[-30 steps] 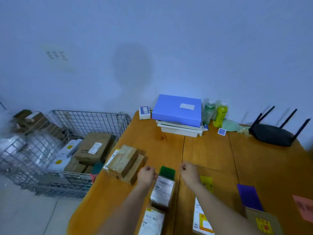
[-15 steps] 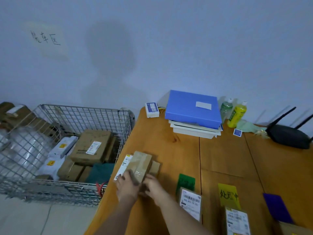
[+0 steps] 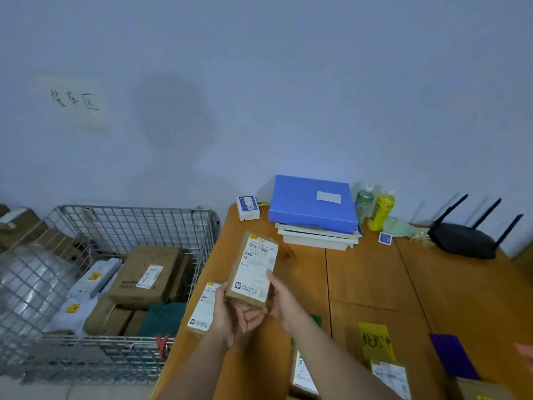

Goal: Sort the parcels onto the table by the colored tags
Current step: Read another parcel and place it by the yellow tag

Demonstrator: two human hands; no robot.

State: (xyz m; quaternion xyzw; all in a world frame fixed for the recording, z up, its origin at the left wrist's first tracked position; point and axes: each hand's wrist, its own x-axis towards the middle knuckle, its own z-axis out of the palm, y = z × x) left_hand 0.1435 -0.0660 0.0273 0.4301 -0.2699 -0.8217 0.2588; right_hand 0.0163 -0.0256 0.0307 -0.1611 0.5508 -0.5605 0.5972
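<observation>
Parcel (image 3: 253, 269) gripped by fingers of two hands, left hand (image 3: 230, 316), right hand (image 3: 284, 298), second parcel (image 3: 203, 307) beside

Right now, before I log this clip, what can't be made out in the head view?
- Held parcel: label text too small and blurred; no tag colour readable.
- Green tag: mostly hidden by the right hand.
- Parcel below the yellow tag: cut off by the bottom edge.
- Wire basket: lower parcels buried.

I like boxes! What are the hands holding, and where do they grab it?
Both hands, left and right, hold a small brown parcel by its near end.
</observation>
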